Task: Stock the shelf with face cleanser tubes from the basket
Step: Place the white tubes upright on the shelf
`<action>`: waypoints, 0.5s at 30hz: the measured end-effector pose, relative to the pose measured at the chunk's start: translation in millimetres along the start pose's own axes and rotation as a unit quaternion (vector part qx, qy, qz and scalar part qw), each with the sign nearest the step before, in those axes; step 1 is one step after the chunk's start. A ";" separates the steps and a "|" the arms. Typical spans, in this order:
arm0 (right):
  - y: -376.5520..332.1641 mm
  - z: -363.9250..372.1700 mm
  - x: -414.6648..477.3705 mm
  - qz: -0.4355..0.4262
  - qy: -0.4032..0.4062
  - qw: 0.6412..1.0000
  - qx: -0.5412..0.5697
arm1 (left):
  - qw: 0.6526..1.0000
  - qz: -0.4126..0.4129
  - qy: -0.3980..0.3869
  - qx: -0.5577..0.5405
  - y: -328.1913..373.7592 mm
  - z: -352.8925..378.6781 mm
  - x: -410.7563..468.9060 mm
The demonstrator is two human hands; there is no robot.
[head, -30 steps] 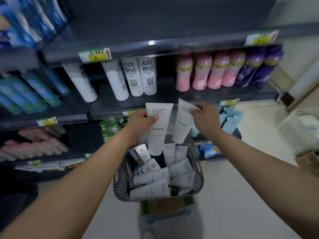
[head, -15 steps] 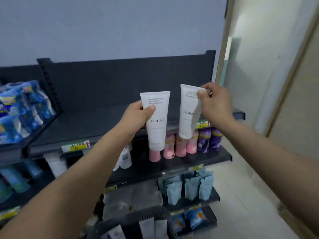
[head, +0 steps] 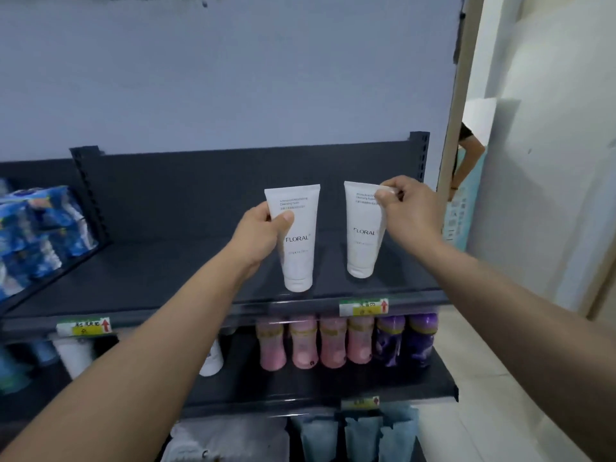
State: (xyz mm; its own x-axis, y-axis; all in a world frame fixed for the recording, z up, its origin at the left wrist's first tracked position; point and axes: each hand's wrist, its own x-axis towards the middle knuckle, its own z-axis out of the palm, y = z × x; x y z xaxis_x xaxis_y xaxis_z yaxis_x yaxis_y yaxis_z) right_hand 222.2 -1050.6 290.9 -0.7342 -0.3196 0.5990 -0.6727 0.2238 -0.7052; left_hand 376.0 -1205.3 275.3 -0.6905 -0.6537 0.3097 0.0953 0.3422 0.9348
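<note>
Over the dark top shelf (head: 160, 275), each hand pinches one white cleanser tube, cap down: left hand (head: 258, 233), left tube (head: 296, 238); right hand (head: 408, 213), right tube (head: 363, 231) (basket unseen). I'd set both caps flat, labels forward, before letting go.

1. Left arm: bare, extended forward and up from lower left, wrist straight.
2. Left hand (head: 258, 233): closed in a grip; thumb pressed across the front face of a held tube, fingers wrapped behind, out of sight.
3. Right arm: bare, extended forward from lower right.
4. Right hand (head: 408, 213): raised level with the left, pinching a tube's top corner; fingers (head: 388, 191) curled, knuckles toward camera.
</note>
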 end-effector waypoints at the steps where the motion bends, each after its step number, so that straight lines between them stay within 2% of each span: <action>1: 6.7 -3.5 10.4 0.000 -0.012 1.000 0.011 | 1.000 -0.006 0.010 0.005 1.0 8.9 5.2; 7: 38.2 -5.2 54.5 0.001 -0.061 0.996 0.060 | 0.998 -0.022 0.054 0.033 5.6 43.6 30.2; 15: 57.1 14.1 97.7 -0.012 -0.089 0.994 0.068 | 0.996 -0.045 0.058 0.056 -12.9 55.9 81.0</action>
State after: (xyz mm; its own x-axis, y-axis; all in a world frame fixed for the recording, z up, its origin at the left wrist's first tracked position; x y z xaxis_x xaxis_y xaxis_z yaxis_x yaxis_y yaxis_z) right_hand 113.4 -1082.0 303.8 -0.6830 -0.4830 0.5479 -0.6617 0.0914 -0.7442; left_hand 278.8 -1224.9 278.6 -0.6047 -0.7561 0.2502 -0.0472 0.3477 0.9364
